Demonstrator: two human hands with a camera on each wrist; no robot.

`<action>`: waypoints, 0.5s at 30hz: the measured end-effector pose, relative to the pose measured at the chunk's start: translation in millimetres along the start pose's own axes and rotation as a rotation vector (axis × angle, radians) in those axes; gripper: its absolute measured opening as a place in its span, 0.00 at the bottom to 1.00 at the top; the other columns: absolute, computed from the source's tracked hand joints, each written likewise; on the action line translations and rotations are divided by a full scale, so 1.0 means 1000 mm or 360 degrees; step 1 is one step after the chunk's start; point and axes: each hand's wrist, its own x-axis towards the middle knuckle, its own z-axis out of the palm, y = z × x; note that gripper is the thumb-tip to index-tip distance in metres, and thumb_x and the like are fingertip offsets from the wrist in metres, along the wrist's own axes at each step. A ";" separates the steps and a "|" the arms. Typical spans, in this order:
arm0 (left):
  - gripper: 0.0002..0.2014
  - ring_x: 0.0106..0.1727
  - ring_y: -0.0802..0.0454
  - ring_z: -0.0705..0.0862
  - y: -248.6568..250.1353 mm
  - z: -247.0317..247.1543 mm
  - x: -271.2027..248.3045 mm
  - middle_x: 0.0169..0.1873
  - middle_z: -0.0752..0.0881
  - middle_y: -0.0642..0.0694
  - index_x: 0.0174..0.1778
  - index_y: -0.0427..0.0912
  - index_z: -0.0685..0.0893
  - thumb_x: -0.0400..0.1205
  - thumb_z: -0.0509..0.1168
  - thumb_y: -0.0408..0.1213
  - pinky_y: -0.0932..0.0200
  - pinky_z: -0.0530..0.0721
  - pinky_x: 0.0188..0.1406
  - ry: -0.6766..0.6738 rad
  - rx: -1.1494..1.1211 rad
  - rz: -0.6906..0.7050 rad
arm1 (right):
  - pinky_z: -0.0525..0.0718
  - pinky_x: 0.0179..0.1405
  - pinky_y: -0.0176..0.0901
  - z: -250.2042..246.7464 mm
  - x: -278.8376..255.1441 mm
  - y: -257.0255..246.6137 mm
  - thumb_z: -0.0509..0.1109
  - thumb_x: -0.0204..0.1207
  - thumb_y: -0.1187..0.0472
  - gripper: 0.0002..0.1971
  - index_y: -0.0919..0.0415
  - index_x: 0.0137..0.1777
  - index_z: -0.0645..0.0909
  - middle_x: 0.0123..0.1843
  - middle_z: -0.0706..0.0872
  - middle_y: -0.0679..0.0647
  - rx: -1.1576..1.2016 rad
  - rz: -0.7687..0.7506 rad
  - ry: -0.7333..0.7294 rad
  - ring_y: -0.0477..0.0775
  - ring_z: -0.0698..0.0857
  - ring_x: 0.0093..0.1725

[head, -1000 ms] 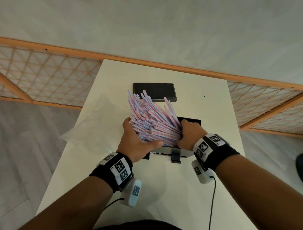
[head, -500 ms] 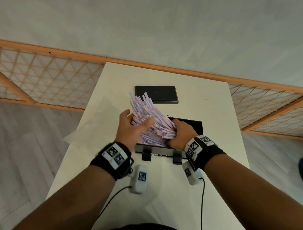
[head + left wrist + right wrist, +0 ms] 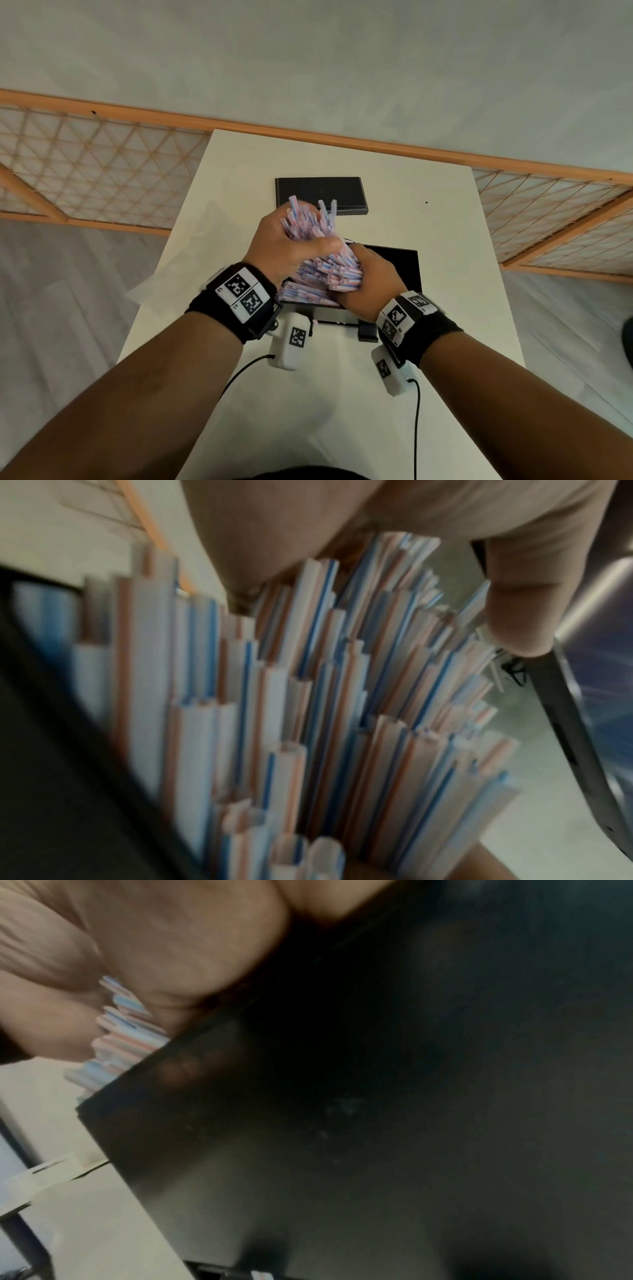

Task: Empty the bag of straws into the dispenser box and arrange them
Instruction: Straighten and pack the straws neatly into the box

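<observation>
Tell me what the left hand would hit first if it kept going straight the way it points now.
Probably the black lid lying flat on the table just beyond the left hand, which grips the straws. Depth is unclear; it might pass above the lid.

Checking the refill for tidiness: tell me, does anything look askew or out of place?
Yes. The straws are not lying flat: the left hand and right hand hold a bundle tilted above the dispenser box, ends uneven and fanned. The empty bag lies crumpled at the table's left edge.
</observation>
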 end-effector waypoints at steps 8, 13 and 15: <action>0.21 0.47 0.45 0.91 0.017 -0.005 -0.011 0.45 0.89 0.38 0.48 0.36 0.83 0.64 0.82 0.37 0.49 0.90 0.50 0.0086 0.0033 0.0297 | 0.85 0.53 0.54 0.003 -0.006 -0.009 0.78 0.58 0.41 0.32 0.47 0.61 0.73 0.55 0.81 0.51 0.0042 -0.0118 0.0281 0.57 0.83 0.55; 0.46 0.67 0.47 0.86 -0.021 -0.023 -0.022 0.66 0.86 0.43 0.74 0.38 0.76 0.65 0.82 0.60 0.49 0.81 0.68 0.0744 -0.0484 -0.0298 | 0.81 0.62 0.55 -0.012 -0.011 0.002 0.81 0.55 0.33 0.43 0.49 0.67 0.70 0.62 0.75 0.52 -0.0376 0.0107 0.0278 0.57 0.76 0.62; 0.41 0.69 0.49 0.87 -0.033 -0.021 -0.030 0.65 0.90 0.47 0.72 0.44 0.81 0.69 0.78 0.66 0.53 0.83 0.67 0.0697 -0.0638 -0.0453 | 0.82 0.51 0.49 -0.019 -0.014 0.010 0.83 0.53 0.33 0.39 0.52 0.57 0.72 0.55 0.78 0.50 -0.0309 0.0197 0.0237 0.53 0.79 0.53</action>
